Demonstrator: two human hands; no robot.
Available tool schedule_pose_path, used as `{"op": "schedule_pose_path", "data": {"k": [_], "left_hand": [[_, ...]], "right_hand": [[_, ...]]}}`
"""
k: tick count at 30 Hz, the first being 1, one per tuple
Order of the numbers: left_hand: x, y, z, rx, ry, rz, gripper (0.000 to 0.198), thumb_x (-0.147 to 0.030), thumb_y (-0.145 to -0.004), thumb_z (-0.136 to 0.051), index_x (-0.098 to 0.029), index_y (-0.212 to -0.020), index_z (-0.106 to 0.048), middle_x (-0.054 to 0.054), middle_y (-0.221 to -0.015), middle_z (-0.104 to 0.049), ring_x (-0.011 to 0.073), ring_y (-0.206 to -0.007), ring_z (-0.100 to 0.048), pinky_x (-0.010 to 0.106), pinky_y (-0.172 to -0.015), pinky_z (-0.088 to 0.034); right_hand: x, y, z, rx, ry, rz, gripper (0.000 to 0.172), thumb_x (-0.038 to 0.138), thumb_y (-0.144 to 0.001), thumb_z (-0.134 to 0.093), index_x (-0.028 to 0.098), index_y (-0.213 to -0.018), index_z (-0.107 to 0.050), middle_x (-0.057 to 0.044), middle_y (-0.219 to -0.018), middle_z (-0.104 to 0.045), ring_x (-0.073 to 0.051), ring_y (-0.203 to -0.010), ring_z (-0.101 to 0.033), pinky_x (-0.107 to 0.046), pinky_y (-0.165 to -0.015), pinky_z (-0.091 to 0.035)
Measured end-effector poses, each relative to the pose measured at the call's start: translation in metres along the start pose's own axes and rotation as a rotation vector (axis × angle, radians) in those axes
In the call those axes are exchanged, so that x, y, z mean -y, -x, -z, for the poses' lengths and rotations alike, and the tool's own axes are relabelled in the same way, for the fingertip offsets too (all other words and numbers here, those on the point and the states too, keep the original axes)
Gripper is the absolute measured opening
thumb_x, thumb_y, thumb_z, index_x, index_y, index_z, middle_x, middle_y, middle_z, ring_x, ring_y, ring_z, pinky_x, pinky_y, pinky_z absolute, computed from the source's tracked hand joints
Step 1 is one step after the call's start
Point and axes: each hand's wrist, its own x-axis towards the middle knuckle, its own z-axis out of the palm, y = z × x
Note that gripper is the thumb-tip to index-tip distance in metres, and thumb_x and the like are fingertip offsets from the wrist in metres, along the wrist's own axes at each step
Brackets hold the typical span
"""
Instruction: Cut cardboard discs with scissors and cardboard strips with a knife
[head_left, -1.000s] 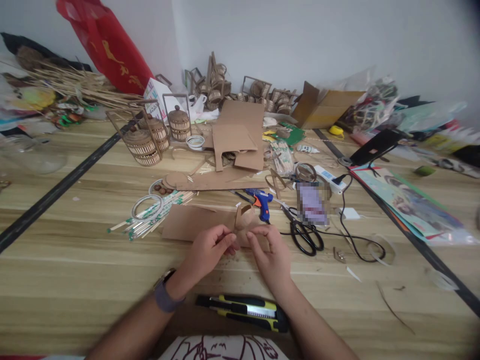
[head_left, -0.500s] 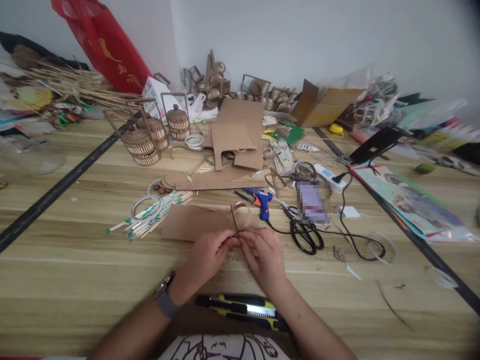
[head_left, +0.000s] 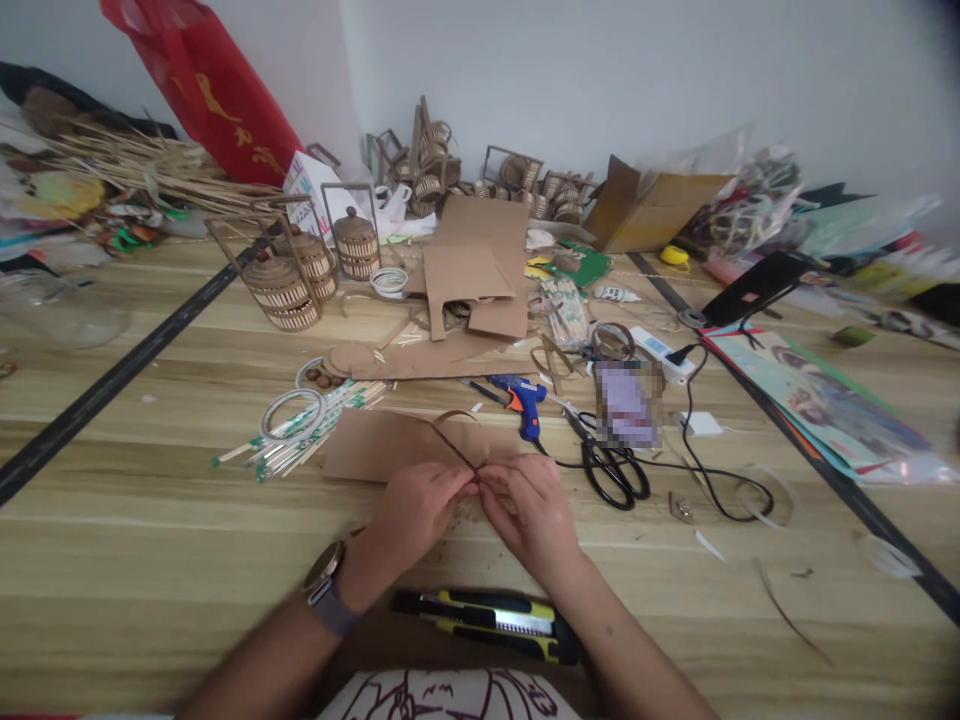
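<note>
Both hands meet over the near edge of a flat piece of cardboard. My left hand, with a watch on its wrist, pinches a thin brown strip between its fingertips. My right hand is closed on the same strip, right beside the left fingertips. The strip runs up and away to the left from the fingers, and a curved part arches over the cardboard. Its held end is hidden by the fingertips. A blue glue gun and black-handled scissors lie just beyond my right hand.
A yellow-black utility knife lies close to my body, below the hands. Green-tipped sticks and white rings sit left. Small lidded baskets stand farther back. A black cable loops across the right side.
The strip has tilted over to the left and now shows a longer curved part. Both hands stay together in nearly the same place, the left wrist turned slightly.
</note>
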Motion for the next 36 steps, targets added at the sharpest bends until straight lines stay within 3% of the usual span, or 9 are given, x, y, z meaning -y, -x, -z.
{"op": "schedule_pose_path", "data": {"k": [16, 24, 36], "left_hand": [[-0.001, 0.002, -0.003, -0.008, -0.088, -0.062, 0.04, -0.028, -0.106, -0.034, -0.017, -0.088, -0.067, 0.007, -0.074, -0.071, 0.0205, -0.069, -0.066, 0.03, -0.061, -0.047], [-0.001, 0.002, -0.006, 0.053, -0.1, -0.005, 0.033, -0.025, -0.104, -0.04, -0.018, -0.091, -0.07, 0.006, -0.075, -0.071, 0.0194, -0.071, -0.066, 0.028, -0.064, -0.05], [-0.01, 0.0, -0.004, 0.005, 0.047, 0.078, 0.032, -0.029, -0.104, -0.043, -0.018, -0.091, -0.07, 0.006, -0.078, -0.075, 0.0192, -0.071, -0.07, 0.025, -0.063, -0.048]], "right_hand": [[-0.005, 0.002, -0.001, -0.015, -0.045, 0.034, 0.011, 0.014, -0.094, -0.059, 0.023, -0.098, -0.065, -0.004, -0.08, -0.072, -0.021, -0.072, -0.063, -0.036, -0.068, -0.046], [-0.005, 0.002, -0.002, -0.004, -0.041, -0.039, 0.011, 0.015, -0.092, -0.059, 0.023, -0.089, -0.065, -0.001, -0.073, -0.069, -0.02, -0.068, -0.062, -0.035, -0.066, -0.044], [-0.002, 0.005, -0.007, -0.017, -0.065, -0.186, 0.014, 0.014, -0.09, -0.052, 0.023, -0.081, -0.056, -0.001, -0.071, -0.065, -0.02, -0.068, -0.061, -0.033, -0.067, -0.044]]}}
